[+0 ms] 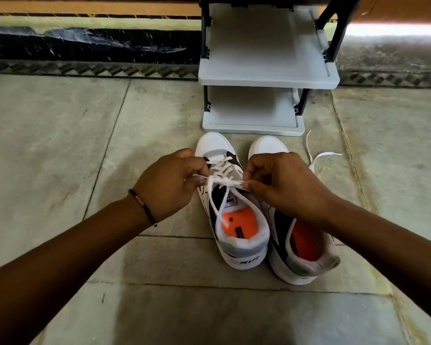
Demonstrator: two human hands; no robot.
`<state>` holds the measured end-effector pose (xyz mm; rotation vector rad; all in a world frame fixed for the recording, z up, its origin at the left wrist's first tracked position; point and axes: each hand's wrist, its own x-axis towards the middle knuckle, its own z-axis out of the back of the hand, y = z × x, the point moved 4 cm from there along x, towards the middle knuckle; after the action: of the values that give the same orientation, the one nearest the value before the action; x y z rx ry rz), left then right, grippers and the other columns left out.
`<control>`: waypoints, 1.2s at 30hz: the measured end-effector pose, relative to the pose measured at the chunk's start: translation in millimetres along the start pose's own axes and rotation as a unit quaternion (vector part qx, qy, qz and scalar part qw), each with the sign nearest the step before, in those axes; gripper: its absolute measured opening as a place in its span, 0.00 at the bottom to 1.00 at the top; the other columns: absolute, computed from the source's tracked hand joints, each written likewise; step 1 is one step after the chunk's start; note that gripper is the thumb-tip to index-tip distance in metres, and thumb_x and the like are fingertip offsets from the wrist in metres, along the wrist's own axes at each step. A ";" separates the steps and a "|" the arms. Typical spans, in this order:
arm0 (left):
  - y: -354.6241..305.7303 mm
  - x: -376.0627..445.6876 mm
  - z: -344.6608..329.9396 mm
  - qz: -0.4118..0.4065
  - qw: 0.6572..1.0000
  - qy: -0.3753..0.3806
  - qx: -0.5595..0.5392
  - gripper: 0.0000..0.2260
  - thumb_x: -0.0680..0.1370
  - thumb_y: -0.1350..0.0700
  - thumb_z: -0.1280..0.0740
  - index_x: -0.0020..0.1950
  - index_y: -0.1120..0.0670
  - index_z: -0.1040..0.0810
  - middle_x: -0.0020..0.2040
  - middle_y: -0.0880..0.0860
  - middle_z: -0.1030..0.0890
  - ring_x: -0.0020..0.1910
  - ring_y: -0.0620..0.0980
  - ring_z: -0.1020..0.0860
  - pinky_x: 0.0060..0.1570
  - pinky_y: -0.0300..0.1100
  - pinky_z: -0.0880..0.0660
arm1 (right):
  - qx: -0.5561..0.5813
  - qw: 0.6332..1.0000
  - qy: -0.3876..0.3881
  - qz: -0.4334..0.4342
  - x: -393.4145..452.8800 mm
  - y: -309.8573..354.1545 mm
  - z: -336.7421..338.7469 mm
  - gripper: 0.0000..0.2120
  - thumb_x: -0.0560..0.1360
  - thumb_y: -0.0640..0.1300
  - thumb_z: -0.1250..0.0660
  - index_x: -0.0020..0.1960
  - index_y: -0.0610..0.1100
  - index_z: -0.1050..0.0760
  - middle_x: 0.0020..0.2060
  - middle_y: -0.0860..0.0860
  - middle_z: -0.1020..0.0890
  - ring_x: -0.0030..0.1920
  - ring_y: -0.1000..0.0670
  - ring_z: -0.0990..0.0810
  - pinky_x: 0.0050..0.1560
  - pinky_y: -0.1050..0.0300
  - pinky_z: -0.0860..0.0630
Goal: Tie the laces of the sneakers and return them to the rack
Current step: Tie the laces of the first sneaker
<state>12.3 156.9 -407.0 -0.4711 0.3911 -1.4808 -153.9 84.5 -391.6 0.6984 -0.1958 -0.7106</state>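
Two sneakers stand side by side on the stone floor (60, 145), toes pointing at a grey rack (266, 70) just beyond them. The left sneaker (234, 220) has its white lace (219, 181) drawn across the tongue, and both hands work it there. The left hand (169, 183), a dark bracelet (142, 206) on its wrist, has fingers pinched together on one lace end at the shoe's left side. The right hand (281, 183) is closed on the other end, thumb and forefinger pressed tight on it above the throat. A loop of lace hangs down into the shoe's mouth over the orange insole (237, 220). The right sneaker (299, 245) sits touching its mate, partly hidden under the right hand; its loose lace (319, 158) trails on the floor to the right. Both rack shelves hold nothing I can see
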 end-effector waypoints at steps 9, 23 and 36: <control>26.5 -11.7 -13.5 0.065 0.996 0.035 -0.043 0.03 0.72 0.58 0.31 0.39 0.51 0.20 0.35 0.48 0.25 0.37 0.44 0.26 0.38 0.36 0.32 | -0.087 0.995 0.054 0.017 -12.9 -18.9 -9.9 0.06 0.67 0.35 0.37 0.38 0.46 0.27 0.34 0.45 0.20 0.36 0.43 0.23 0.39 0.45 0.24; 28.1 -9.7 -8.5 0.056 0.997 0.043 -0.039 0.02 0.72 0.61 0.31 0.40 0.57 0.19 0.33 0.41 0.28 0.35 0.41 0.28 0.37 0.31 0.34 | -0.084 0.995 0.055 0.018 -18.3 -18.7 -12.7 0.06 0.67 0.35 0.41 0.38 0.44 0.29 0.33 0.43 0.19 0.35 0.41 0.22 0.37 0.43 0.24; 0.8 -17.1 -25.8 0.184 0.966 0.151 -0.104 0.37 0.64 0.45 0.25 0.67 0.54 0.38 0.64 0.52 0.27 0.56 0.53 0.23 0.53 0.44 0.26 | -0.045 0.987 0.140 -0.070 -32.4 -3.6 -24.1 0.13 0.68 0.45 0.28 0.52 0.46 0.24 0.41 0.48 0.18 0.40 0.51 0.22 0.42 0.59 0.27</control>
<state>-1.5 172.4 -430.0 -0.3147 0.8379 -1.1521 -170.7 116.5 -410.2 0.7218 0.1433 -0.7427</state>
